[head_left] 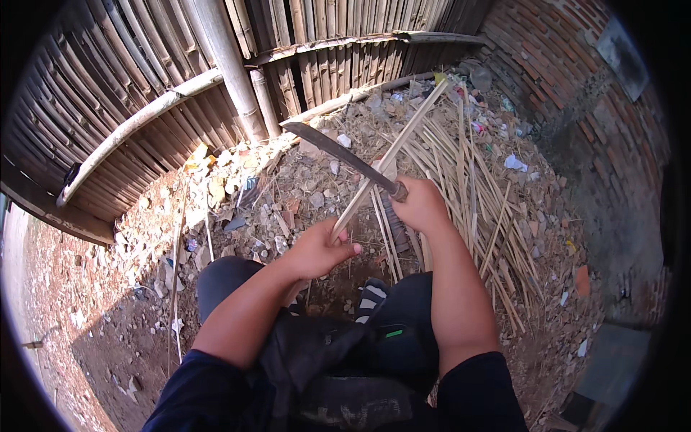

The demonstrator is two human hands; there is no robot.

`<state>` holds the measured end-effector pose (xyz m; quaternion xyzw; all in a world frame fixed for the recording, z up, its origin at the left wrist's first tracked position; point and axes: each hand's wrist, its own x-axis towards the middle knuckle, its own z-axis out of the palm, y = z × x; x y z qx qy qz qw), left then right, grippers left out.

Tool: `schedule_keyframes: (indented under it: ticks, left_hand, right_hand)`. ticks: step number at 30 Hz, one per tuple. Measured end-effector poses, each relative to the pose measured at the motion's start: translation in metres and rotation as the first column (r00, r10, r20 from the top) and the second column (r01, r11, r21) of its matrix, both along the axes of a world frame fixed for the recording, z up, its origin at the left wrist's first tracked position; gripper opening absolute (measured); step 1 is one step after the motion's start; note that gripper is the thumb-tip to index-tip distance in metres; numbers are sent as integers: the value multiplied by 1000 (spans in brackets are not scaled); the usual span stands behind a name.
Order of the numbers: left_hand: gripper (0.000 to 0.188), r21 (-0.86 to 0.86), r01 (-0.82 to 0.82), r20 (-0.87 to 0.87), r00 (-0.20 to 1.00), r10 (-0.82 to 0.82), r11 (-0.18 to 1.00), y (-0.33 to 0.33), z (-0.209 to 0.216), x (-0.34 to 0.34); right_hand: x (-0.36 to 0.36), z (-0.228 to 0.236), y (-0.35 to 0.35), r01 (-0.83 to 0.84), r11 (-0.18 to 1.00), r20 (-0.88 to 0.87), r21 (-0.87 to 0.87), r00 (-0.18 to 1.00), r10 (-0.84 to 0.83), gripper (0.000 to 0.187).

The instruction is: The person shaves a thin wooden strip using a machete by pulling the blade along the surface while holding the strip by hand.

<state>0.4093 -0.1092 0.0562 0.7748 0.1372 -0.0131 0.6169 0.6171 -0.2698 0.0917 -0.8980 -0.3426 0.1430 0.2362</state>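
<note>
My left hand (319,250) is closed round the near end of a long, pale bamboo strip (403,137), which slants away up to the right. In my right hand (419,205) is the handle of a machete (335,150). Its dark, curved blade points to the far left and crosses the bamboo strip just beyond my right fist. Whether the edge bites into the strip, I cannot tell. Beneath my right hand a dark, rounded piece (396,227) lies on the ground, partly hidden.
A heap of split bamboo strips (468,165) spreads over the rubble at right. Behind stands a bamboo fence (345,72) with a thick post (229,72). A brick wall (576,86) rises on the right. Stones and litter cover the dirt around my feet.
</note>
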Motion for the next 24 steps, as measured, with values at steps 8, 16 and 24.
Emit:
schedule_keyframes:
  ticks: [8,16,24]
  left_hand:
    - [33,-67,-34,-46,998,31,997,1,-8,-8]
    - [30,-18,-74,-139,988,71,997,6,2,-5]
    - [27,-127,-46,-116,993,31,991,3,2,-2]
  right_hand:
    - [-14,-6,4,-78,994,149,74,987,67,23]
    - [-29,-7,9,-96,995,209,-14,973,97,37]
    - [-4,-2,7,-74,987,83,145,995,62,25]
